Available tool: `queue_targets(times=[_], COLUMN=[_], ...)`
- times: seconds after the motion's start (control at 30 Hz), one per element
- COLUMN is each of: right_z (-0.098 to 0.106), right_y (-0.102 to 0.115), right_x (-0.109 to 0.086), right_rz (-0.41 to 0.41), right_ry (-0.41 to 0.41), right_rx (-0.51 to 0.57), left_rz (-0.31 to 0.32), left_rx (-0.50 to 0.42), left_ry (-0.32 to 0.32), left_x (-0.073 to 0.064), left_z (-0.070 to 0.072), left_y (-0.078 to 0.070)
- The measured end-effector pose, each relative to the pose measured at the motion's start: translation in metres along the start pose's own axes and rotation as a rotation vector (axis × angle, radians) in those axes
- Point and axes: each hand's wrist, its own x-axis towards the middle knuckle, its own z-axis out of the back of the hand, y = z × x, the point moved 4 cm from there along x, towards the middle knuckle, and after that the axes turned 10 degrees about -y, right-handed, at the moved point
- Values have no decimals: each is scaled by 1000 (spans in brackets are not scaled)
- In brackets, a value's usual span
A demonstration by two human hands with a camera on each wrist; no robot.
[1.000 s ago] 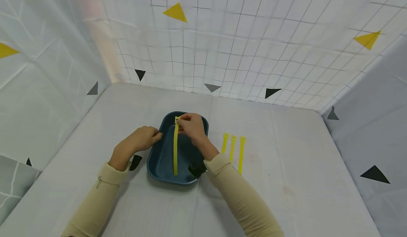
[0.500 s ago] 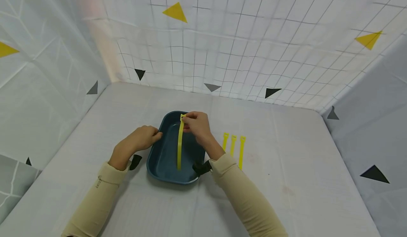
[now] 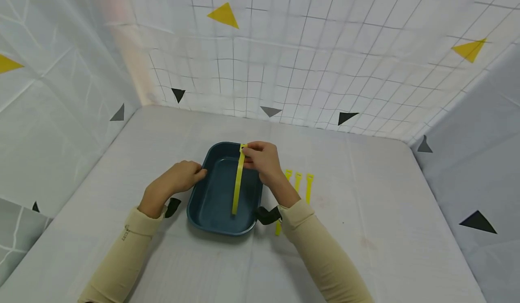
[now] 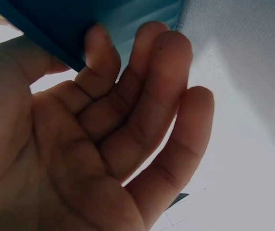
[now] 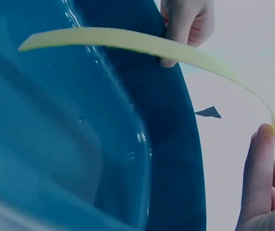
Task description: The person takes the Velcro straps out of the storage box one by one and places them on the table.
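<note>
My right hand (image 3: 264,160) pinches the slotted head of a yellow hook-and-loop cable tie (image 3: 238,181). Its strip hangs over a dark blue tray (image 3: 213,199) with rounded corners. In the right wrist view the tie (image 5: 128,41) arcs across the tray's inside, from the fingers (image 5: 260,183) at the right. My left hand (image 3: 180,176) holds the tray's left rim, thumb over the edge. Seen from the left wrist, the curled fingers (image 4: 164,77) lie against the tray's outer wall (image 4: 65,24).
To the right of the tray, more yellow ties (image 3: 309,188) lie side by side on the white-covered table (image 3: 365,203), partly hidden by the right arm. White sheets (image 3: 260,45) with grid lines and triangles stand behind and at both sides.
My right hand has moved to the right with the cable tie, from the tray's middle toward its right rim. The left hand and tray stay put.
</note>
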Motion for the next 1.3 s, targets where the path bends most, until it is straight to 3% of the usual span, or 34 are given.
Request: queue_targets(times=[1.3], right_z=[46], right_y=[-2], right_x=[-5], right_rz=[-69], right_ry=[-38], right_rx=[36], left_rz=[8], left_rx=[-7], left_ry=[5], left_x=[0], left_z=[1], left_y=[-1])
